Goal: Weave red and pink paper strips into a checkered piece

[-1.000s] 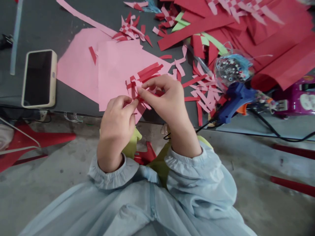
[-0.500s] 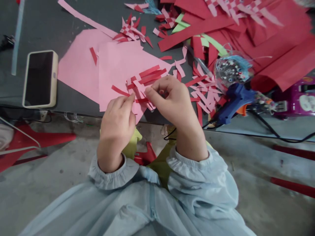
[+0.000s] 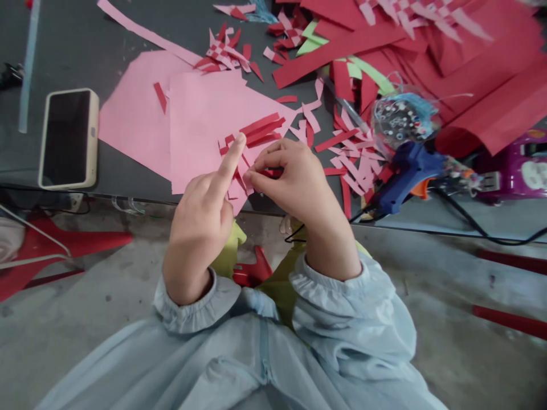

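Observation:
Near the table's front edge, a small weave of red and pink paper strips (image 3: pixel 261 130) lies on a pink paper sheet (image 3: pixel 200 108). My left hand (image 3: pixel 197 219) reaches over its left side, index finger stretched out onto the strips and the other fingers curled. From the right, my right hand (image 3: pixel 294 176) pinches a narrow paper strip between thumb and index finger at the near edge of the weave. The fingers cover part of the weave, so its lower crossings are hidden.
A phone (image 3: pixel 68 138) lies at the left. Cut strips (image 3: pixel 354 154) are heaped right of my hands, beside a blue glue gun (image 3: pixel 405 173) with a cable and a bag of beads (image 3: pixel 401 119). Red paper sheets (image 3: pixel 478 85) and finished woven pieces (image 3: pixel 224 51) lie farther back.
My left index finger has straightened and moved forward over the weave. The right hand has shifted slightly left and toward me, still pinching.

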The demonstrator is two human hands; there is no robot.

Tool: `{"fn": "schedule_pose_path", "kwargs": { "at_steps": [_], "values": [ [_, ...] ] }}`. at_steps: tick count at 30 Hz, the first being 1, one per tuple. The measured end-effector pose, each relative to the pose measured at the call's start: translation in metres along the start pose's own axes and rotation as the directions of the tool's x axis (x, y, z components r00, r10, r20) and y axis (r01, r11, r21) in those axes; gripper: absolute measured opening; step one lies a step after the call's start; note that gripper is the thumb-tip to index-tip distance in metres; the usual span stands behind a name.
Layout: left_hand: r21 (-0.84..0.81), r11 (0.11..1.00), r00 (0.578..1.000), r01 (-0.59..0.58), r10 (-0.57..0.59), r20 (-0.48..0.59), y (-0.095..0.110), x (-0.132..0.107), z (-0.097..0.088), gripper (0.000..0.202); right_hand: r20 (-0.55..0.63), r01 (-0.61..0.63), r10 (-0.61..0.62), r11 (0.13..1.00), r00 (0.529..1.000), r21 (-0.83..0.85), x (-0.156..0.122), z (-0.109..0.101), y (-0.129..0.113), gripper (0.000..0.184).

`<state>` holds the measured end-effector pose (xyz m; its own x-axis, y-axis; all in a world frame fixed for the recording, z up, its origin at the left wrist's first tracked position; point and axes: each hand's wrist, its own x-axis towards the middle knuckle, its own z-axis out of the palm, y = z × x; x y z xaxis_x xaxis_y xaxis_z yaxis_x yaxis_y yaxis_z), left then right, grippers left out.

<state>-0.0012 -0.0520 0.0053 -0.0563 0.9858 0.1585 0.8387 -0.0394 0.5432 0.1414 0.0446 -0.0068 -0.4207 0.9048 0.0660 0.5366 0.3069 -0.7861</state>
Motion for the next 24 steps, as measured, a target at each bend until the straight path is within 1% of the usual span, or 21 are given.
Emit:
{"fn": "schedule_pose_path", "kwargs": {
  "at_steps": [2, 5, 8, 10, 12, 14, 19, 24],
  "values": [
    [-0.013, 1.0, 1.0, 0.015, -0.015, 0.002, 0.0, -0.001, 0.0, 0.071, 0.001, -0.009, 0.009, 1.0, 1.0, -0.021, 0.0, 0.0, 0.0, 0.01],
    [-0.016, 0.999, 0.999, 0.038, -0.038, -0.021, -0.001, 0.0, 0.002, 0.074, 0.003, 0.004, -0.004, 1.0, 1.0, -0.031, -0.001, 0.0, 0.0, 0.011],
    [0.029, 1.0, 1.0, -0.005, 0.006, -0.023, -0.005, 0.002, 0.006, 0.065, -0.006, 0.011, -0.012, 0.999, 1.0, -0.032, 0.0, -0.001, 0.001, 0.01],
    [0.099, 0.994, 0.999, -0.043, 0.042, 0.014, -0.008, 0.003, 0.009, 0.057, -0.011, 0.011, -0.012, 0.999, 1.0, -0.036, 0.0, -0.001, 0.001, 0.009],
    [0.164, 0.985, 0.998, -0.053, 0.047, 0.041, -0.009, 0.004, 0.011, 0.052, 0.003, 0.016, -0.016, 0.999, 1.0, -0.035, 0.001, -0.002, 0.001, 0.008],
    [0.198, 0.979, 0.998, -0.052, 0.043, 0.047, -0.01, 0.004, 0.013, 0.05, 0.015, 0.015, -0.014, 0.999, 1.0, -0.039, 0.001, -0.003, 0.002, 0.007],
    [0.212, 0.975, 0.997, -0.061, 0.051, 0.055, -0.009, 0.005, 0.014, 0.048, 0.014, 0.033, -0.032, 0.998, 0.999, -0.062, -0.001, -0.011, 0.006, 0.009],
    [0.231, 0.971, 0.998, -0.056, 0.046, 0.047, -0.009, 0.005, 0.015, 0.047, 0.017, 0.026, -0.024, 0.991, 1.0, -0.132, -0.001, -0.019, 0.01, 0.009]
  ]
}}
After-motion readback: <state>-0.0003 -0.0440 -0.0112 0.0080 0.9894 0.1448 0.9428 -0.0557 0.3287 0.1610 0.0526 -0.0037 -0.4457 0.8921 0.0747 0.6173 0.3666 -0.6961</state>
